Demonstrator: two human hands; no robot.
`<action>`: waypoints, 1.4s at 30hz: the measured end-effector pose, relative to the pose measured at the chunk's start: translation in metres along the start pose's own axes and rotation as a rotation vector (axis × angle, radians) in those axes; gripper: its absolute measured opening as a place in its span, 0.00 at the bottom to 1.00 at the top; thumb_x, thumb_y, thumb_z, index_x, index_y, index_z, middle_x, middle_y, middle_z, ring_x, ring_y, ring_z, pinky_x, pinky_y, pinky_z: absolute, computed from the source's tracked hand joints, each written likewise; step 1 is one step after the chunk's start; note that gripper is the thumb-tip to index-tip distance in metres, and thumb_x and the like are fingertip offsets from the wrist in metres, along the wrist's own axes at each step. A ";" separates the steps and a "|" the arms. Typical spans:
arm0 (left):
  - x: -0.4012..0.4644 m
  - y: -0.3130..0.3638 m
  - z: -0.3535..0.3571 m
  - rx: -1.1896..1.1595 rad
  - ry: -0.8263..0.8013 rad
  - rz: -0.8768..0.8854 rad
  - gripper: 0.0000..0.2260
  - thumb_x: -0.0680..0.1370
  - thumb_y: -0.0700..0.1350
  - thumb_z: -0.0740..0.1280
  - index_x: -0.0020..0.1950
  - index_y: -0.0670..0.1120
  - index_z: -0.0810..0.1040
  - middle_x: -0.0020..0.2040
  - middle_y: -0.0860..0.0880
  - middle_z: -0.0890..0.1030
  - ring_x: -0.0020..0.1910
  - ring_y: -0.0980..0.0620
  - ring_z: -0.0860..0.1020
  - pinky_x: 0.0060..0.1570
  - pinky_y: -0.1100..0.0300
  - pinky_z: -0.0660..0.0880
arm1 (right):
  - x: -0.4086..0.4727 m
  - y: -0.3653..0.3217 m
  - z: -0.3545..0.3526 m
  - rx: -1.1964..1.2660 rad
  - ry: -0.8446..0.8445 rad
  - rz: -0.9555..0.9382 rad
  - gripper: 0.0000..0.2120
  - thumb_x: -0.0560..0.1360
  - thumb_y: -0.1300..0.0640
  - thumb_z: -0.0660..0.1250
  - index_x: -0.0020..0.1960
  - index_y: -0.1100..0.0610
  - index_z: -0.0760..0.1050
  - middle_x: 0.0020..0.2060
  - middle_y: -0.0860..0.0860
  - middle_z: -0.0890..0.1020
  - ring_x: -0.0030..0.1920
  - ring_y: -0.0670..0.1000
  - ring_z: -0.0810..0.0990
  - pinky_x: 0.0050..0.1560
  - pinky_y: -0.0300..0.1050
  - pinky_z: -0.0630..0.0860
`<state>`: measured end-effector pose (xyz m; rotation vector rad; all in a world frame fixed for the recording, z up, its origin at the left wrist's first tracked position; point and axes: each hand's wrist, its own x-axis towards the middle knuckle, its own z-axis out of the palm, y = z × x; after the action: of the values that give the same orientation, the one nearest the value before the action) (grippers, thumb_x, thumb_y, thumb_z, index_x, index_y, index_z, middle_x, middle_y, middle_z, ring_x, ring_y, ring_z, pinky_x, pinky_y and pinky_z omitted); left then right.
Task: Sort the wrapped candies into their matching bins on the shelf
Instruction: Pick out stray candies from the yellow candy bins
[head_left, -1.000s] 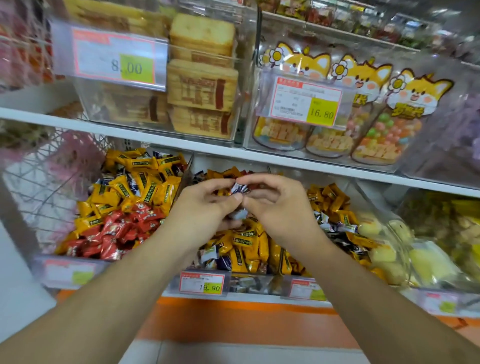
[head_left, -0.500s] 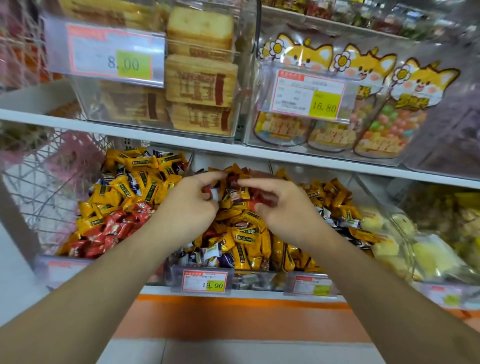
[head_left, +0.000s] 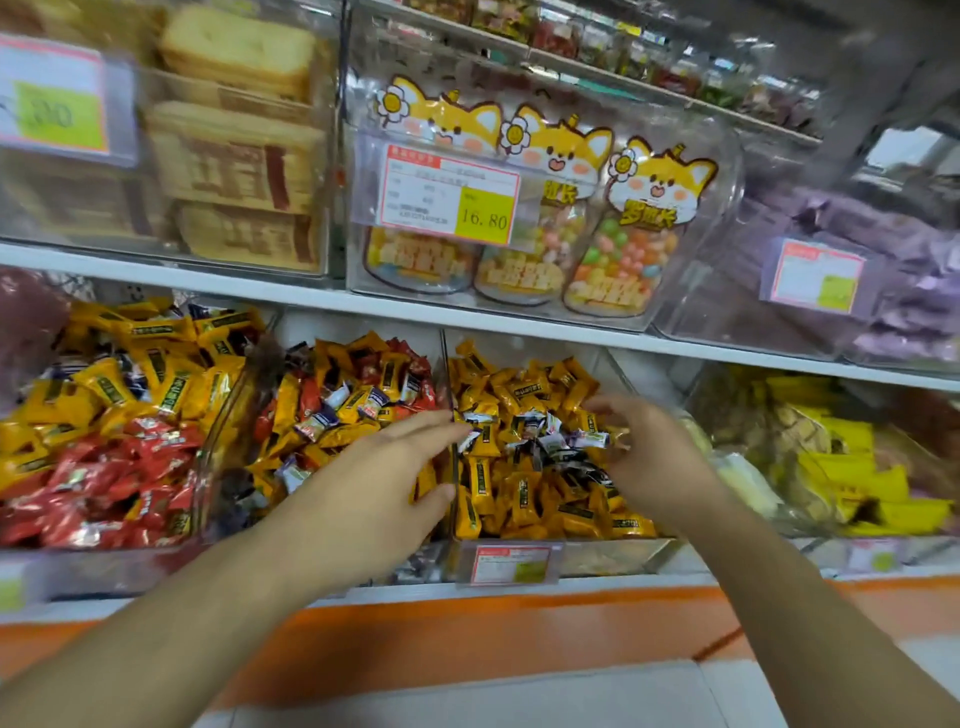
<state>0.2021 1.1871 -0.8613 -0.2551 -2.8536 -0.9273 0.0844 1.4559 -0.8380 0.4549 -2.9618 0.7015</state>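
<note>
Centre frame, my left hand (head_left: 395, 467) is spread and my right hand (head_left: 644, 457) loosely curled, both holding nothing, over light, crinkly, slippery wrapped candies (head_left: 540, 441); I'd pinch the twisted ends.

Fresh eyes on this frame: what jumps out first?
Two bare hands reach over the lower shelf's candy bins: the left hand with fingers extended at the clear divider, the right hand with fingers curled over a scatter of white-and-dark wrapped candies lying on the yellow candies. Above, three fox-faced candy bags stand behind a 16.80 price tag.
</note>
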 end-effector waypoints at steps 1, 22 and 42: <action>0.002 0.000 0.004 -0.004 -0.016 -0.010 0.27 0.83 0.54 0.64 0.81 0.65 0.58 0.80 0.68 0.53 0.79 0.65 0.53 0.75 0.67 0.51 | 0.001 0.006 -0.002 -0.044 -0.024 -0.011 0.29 0.74 0.71 0.68 0.69 0.46 0.77 0.64 0.48 0.80 0.66 0.50 0.78 0.55 0.48 0.80; 0.016 -0.006 0.017 0.057 -0.031 -0.032 0.25 0.83 0.58 0.62 0.80 0.63 0.59 0.80 0.70 0.46 0.78 0.62 0.57 0.71 0.66 0.57 | 0.032 0.022 0.014 -0.127 -0.049 -0.036 0.19 0.80 0.57 0.68 0.69 0.46 0.77 0.61 0.48 0.83 0.53 0.48 0.85 0.52 0.47 0.82; 0.018 0.000 0.015 0.062 -0.030 -0.045 0.24 0.83 0.56 0.63 0.79 0.61 0.63 0.80 0.68 0.49 0.79 0.60 0.57 0.74 0.63 0.58 | 0.023 0.023 0.020 0.044 0.127 -0.010 0.12 0.77 0.62 0.74 0.55 0.49 0.87 0.50 0.44 0.83 0.25 0.38 0.76 0.25 0.29 0.68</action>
<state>0.1837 1.1979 -0.8705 -0.2004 -2.9210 -0.8483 0.0560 1.4607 -0.8625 0.4119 -2.8289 0.7657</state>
